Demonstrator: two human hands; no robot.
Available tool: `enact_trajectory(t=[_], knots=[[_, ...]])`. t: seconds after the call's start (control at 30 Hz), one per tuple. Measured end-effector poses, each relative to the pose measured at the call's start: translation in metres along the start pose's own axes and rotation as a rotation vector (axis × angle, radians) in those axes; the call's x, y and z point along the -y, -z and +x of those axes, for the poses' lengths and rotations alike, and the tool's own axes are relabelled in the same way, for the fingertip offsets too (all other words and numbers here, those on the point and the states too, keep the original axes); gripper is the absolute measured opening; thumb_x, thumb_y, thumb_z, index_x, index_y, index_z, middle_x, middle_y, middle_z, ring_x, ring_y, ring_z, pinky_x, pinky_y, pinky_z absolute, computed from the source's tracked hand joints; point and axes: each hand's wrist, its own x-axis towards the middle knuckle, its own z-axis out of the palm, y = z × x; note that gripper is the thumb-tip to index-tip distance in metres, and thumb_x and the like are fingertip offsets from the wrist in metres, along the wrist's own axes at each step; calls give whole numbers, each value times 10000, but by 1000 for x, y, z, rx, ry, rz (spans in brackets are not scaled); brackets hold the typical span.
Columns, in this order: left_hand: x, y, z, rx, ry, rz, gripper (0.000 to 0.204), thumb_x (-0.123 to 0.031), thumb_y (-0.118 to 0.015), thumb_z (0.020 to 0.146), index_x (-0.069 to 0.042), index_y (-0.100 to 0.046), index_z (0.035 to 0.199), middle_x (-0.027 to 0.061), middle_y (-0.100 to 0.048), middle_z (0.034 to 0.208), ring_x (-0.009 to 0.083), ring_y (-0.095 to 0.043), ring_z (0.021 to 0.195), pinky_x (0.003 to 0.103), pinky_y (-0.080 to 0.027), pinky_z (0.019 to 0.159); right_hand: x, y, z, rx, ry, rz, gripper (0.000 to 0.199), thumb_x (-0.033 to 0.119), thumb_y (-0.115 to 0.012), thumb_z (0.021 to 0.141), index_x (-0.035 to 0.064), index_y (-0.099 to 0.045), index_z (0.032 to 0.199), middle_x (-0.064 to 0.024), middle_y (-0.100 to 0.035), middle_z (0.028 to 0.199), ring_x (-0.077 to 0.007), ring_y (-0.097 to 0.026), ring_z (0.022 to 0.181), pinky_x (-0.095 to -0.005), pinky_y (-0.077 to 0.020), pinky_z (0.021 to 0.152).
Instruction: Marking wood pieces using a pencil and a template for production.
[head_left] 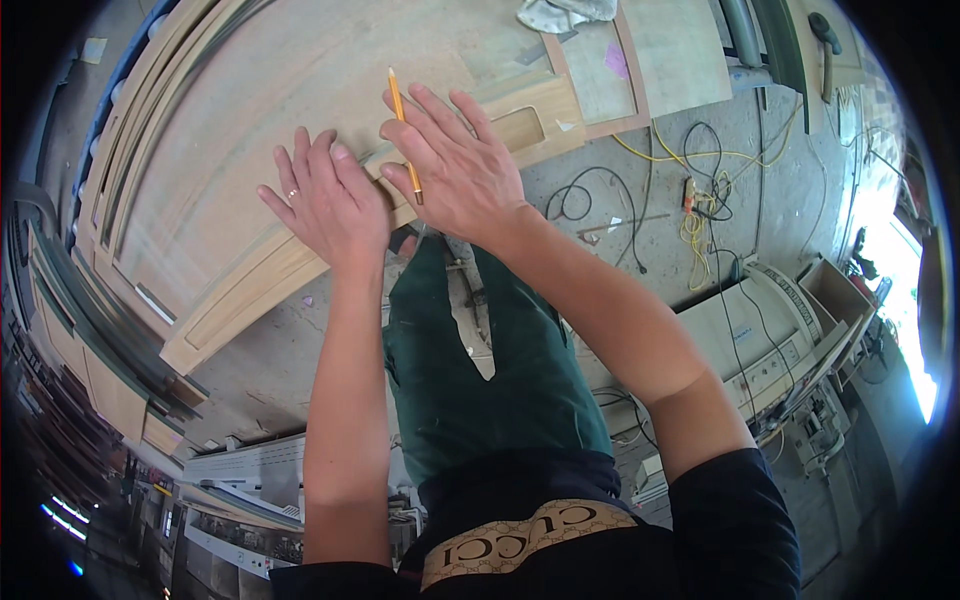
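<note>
My left hand [335,205] rests palm down with its fingers spread, a ring on one of them. It lies over the long light-wood rail [255,275] along the near edge of a large pale wooden panel [260,110]. Close to its right, my right hand [460,170] holds a yellow-orange pencil [402,120] between thumb and forefinger. The pencil's pale pointed end is directed away from me, and the other fingers are stretched over the wood. Right of that hand, the rail has a rounded rectangular outline [518,130]. The palms' contact with the wood is hidden.
A grey-white cloth [565,14] lies at the panel's far edge. A hammer [826,45] is on a board at far right. Yellow and black cables [695,235] trail over the floor. A pale machine [750,335] stands at right, and stacked wooden pieces [85,345] at left.
</note>
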Motion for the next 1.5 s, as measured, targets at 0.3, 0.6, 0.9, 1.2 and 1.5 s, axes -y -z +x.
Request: enact_trajectory(t=[0.3,0.6,0.9,1.2,1.5], knots=[[2,-13,-1,-2,-32,91,396,-310,-434,1074,-121,-726,1263,100,-662,1449,395,-485,1459,610,-167,1270,-23,33,-13,-224,102,249,318,258,-626,1043,93,-644,1313,-97,-683,1374,-272,-618,1325,-429,-416,1135],[2,-12,0,44,-19,92,410,-315,-409,1058,-137,-753,1192,76,-695,1402,379,-530,1418,583,-209,1257,-28,57,-71,-350,-227,516,177,-4,-691,969,-29,-756,1131,-134,-750,885,-241,-714,786,-329,-561,732],[0,-10,1,69,3,112,409,-311,-400,1057,-157,-761,1173,42,-699,1392,356,-539,1414,571,-219,1254,-18,46,-61,-319,-238,501,171,29,-720,955,38,-774,1117,-129,-762,930,-259,-724,825,-335,-568,737],[4,-11,1,65,-16,151,416,-293,-394,1042,-141,-765,1152,59,-739,1293,359,-557,1393,569,-234,1248,-42,71,-59,-331,-287,349,156,23,-707,961,11,-774,1102,-141,-767,963,-287,-727,854,-337,-568,788],[3,-14,1,22,-15,131,406,-292,-409,1033,-136,-767,1146,85,-762,1216,367,-583,1361,577,-265,1231,-44,86,-52,-240,-231,234,174,7,-701,952,26,-763,1113,-131,-740,925,-300,-697,828,-361,-552,761]])
